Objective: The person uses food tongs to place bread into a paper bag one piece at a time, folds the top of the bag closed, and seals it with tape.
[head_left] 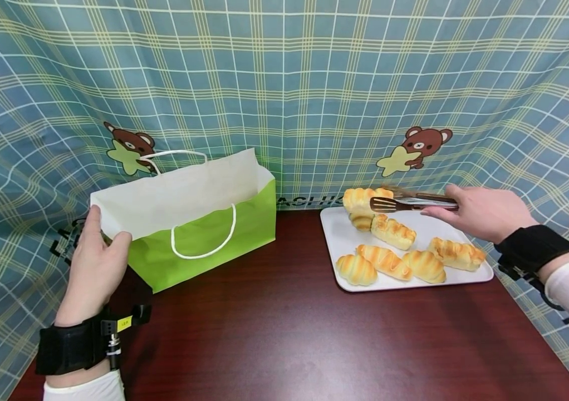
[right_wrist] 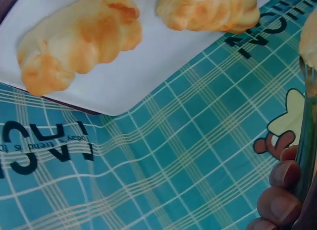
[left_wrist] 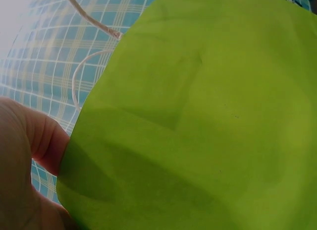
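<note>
My left hand point(head_left: 96, 262) grips the near left end of a green paper bag point(head_left: 204, 228) with a white inside and white cord handles. In the left wrist view the bag's green side point(left_wrist: 198, 111) fills most of the picture, with a bent digit at its edge. My right hand point(head_left: 490, 211) holds dark tongs point(head_left: 415, 203) above the back of a white tray point(head_left: 332, 245). Between the tongs' tips is a golden bread roll point(head_left: 357, 199), raised over the others; only a sliver of this roll point(right_wrist: 309, 39) shows in the right wrist view.
Several bread rolls point(head_left: 383, 262) lie on the tray, most along its front. A dark red-brown table point(head_left: 274, 334) lies under bag and tray. Blue-green checked cloth point(head_left: 284, 100) with printed bears hangs at the back and sides, close behind the bag and tray.
</note>
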`<state>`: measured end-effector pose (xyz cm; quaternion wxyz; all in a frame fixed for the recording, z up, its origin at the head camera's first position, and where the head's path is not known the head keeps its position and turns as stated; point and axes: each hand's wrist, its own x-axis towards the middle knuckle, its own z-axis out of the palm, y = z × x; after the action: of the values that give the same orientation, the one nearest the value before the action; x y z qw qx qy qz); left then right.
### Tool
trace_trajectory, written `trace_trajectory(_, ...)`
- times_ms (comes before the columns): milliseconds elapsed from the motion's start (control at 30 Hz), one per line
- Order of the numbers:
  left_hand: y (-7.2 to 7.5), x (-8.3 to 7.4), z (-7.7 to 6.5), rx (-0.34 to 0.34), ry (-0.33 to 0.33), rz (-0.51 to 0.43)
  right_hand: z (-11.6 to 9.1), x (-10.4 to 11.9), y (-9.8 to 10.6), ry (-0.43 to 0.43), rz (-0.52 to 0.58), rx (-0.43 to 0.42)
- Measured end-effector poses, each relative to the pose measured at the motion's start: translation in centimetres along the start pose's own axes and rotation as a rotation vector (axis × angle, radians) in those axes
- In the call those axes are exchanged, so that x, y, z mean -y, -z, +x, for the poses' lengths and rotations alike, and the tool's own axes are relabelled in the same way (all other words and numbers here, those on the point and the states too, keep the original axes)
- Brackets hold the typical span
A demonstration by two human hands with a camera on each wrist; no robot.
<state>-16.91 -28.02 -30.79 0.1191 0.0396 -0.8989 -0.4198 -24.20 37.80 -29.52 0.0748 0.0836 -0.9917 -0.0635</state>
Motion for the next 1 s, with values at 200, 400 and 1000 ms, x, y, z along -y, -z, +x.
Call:
trace_trajectory(200, -0.1, 0.2, -0.1, 0.001, -0.006, -0.003, 0.1, 0.9, 0.1, 0.008, -0.015, 0.020)
trace_trajectory(400, -0.1, 0.2, -0.1, -0.001, -0.007, -0.005, 0.3, 1.5, 0.8, 0.004, -0.013, -0.010)
trace_trajectory(1000, 0.0, 0.7, -0.3, 0.008, -0.024, -0.018, 1.7, 5.1, 5.9, 0.083, -0.018, -0.181)
